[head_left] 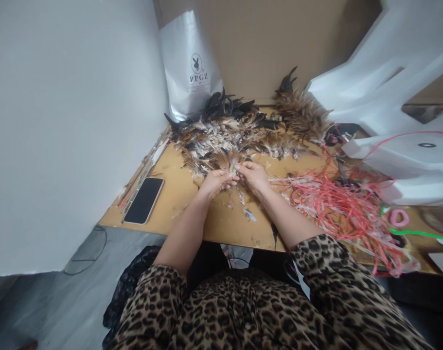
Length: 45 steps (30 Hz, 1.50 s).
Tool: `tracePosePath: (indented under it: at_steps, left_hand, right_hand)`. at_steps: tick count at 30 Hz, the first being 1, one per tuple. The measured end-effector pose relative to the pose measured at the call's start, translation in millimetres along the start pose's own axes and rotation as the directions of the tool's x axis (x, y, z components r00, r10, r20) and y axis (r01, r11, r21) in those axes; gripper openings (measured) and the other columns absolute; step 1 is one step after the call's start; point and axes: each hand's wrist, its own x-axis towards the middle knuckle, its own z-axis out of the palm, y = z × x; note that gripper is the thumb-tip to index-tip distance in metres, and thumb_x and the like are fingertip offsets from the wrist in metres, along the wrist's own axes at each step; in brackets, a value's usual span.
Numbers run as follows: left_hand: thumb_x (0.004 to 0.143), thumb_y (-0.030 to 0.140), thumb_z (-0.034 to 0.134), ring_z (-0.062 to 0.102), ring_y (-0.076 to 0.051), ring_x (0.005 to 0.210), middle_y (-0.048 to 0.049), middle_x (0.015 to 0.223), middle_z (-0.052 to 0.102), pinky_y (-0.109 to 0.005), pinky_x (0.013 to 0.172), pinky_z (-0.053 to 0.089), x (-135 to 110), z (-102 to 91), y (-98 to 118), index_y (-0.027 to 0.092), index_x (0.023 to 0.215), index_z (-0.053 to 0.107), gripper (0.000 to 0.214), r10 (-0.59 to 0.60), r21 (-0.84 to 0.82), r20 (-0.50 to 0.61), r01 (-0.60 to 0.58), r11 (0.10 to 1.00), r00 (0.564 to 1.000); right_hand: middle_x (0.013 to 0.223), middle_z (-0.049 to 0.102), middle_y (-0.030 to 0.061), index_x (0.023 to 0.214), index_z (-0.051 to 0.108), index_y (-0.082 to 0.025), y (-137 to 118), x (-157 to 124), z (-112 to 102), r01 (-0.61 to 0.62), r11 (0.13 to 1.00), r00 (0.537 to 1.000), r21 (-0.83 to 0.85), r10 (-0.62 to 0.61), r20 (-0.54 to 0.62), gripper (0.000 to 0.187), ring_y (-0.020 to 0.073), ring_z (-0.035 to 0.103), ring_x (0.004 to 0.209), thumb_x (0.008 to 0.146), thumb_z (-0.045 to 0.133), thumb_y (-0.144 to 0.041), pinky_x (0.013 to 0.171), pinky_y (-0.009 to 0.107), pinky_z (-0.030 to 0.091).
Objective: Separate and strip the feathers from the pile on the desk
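Brown feathers (225,158) fan upward from between my two hands, just above the near part of the table. My left hand (218,182) has its fingers closed round the pale quill ends. From the other side, my right hand (253,176) pinches at the same feathers, thumb and forefinger together. Right behind them spreads a heap of loose brown, black and white feathers (221,133). A few small bits of feather (249,214) lie on the tabletop below my wrists.
A dark phone (144,200) lies at the left. Tangled red and pink strings (338,204) cover the right side, with scissors (341,170) among them. A silver-white bag (192,68) stands at the back. Bundled brown feathers (304,115) lie back right, beside white foam packaging (367,73).
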Motion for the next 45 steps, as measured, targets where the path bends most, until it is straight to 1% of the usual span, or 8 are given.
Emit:
tracePosePath:
  at_steps: [5,10,16,21,26,29,35,45]
  left_hand:
    - [0.068,0.027,0.068,0.059,-0.007,0.056,-0.0125,0.082,0.068,-0.015,0.046,0.038,-1.1,2.9,1.2,0.007,0.076,0.065,0.021,-0.017,-0.005,-0.009,0.017,1.0,1.0]
    - [0.068,0.024,0.067,0.057,-0.005,0.054,-0.0107,0.076,0.068,-0.014,0.046,0.037,-2.6,4.9,3.5,0.007,0.074,0.064,0.018,-0.037,-0.058,0.003,0.037,0.998,0.999]
    - [0.067,0.021,0.067,0.055,-0.004,0.05,-0.0062,0.062,0.064,-0.013,0.044,0.037,1.5,3.7,-0.9,0.006,0.07,0.064,0.016,-0.034,-0.094,0.029,0.036,0.995,0.999]
    - [0.068,0.02,0.066,0.051,-0.003,0.044,-0.0038,0.054,0.06,-0.013,0.044,0.036,2.5,1.9,-2.0,0.005,0.068,0.064,0.015,-0.02,-0.077,0.026,0.022,0.997,0.999]
    - [0.068,0.023,0.067,0.05,-0.003,0.045,-0.0031,0.055,0.06,-0.013,0.045,0.037,1.5,0.3,0.1,0.006,0.068,0.063,0.017,0.038,-0.044,-0.019,-0.039,0.998,0.999]
    - [0.068,0.025,0.067,0.049,-0.003,0.045,-0.003,0.055,0.059,-0.014,0.044,0.036,1.4,0.3,0.7,0.007,0.068,0.063,0.018,0.051,-0.018,-0.031,-0.052,0.999,0.998]
    - [0.067,0.024,0.068,0.05,-0.003,0.045,-0.0045,0.057,0.06,-0.014,0.044,0.036,-0.3,2.1,1.6,0.006,0.068,0.064,0.019,0.016,-0.014,-0.01,-0.016,1.0,1.0]
    - [0.065,0.026,0.069,0.051,-0.003,0.045,-0.0039,0.055,0.06,-0.014,0.045,0.037,0.7,1.4,-1.1,0.006,0.067,0.063,0.02,-0.01,-0.018,0.008,0.01,1.0,1.0]
  right_hand:
    - [0.052,0.052,-0.0038,0.061,0.058,-0.017,1.7,-1.8,3.6,0.096,0.992,0.992,-0.081,-0.101,-0.073,0.024,0.0065,0.041,0.046,0.058,0.069,-0.038,0.047,0.021,0.034]
    - [0.066,0.06,-0.0008,0.065,0.06,-0.017,7.2,-0.6,2.7,0.257,0.944,0.956,-0.209,-0.279,-0.084,0.019,0.0088,0.049,0.057,0.063,0.065,-0.035,0.058,0.022,0.04]
    - [0.065,0.06,-0.0007,0.07,0.061,-0.017,11.9,-2.7,5.1,0.299,0.906,0.935,-0.301,-0.34,-0.095,0.02,0.0099,0.05,0.058,0.066,0.063,-0.036,0.059,0.023,0.041]
    - [0.064,0.059,-0.0015,0.066,0.06,-0.016,9.6,-1.7,6.2,0.279,0.936,0.949,-0.214,-0.303,-0.088,0.022,0.0088,0.048,0.056,0.062,0.066,-0.037,0.056,0.022,0.039]
    - [0.054,0.055,-0.0038,0.072,0.063,-0.017,3.3,-0.9,0.1,0.053,0.996,0.998,-0.066,-0.054,-0.015,0.03,0.0063,0.042,0.046,0.059,0.069,-0.043,0.046,0.02,0.033]
    - [0.051,0.053,-0.0043,0.069,0.061,-0.017,2.2,-0.8,-2.6,-0.002,1.0,1.0,-0.028,0.003,0.03,0.031,0.0058,0.041,0.043,0.055,0.072,-0.042,0.044,0.02,0.031]
    - [0.048,0.051,-0.0045,0.063,0.06,-0.016,-2.2,-4.3,0.1,0.093,0.99,0.995,-0.103,-0.096,-0.026,0.025,0.0055,0.038,0.042,0.059,0.07,-0.038,0.043,0.02,0.029]
    - [0.064,0.06,-0.0003,0.065,0.06,-0.015,5.0,-2.8,-0.3,0.283,0.926,0.952,-0.251,-0.302,-0.041,0.017,0.0082,0.046,0.052,0.064,0.065,-0.032,0.053,0.022,0.037]
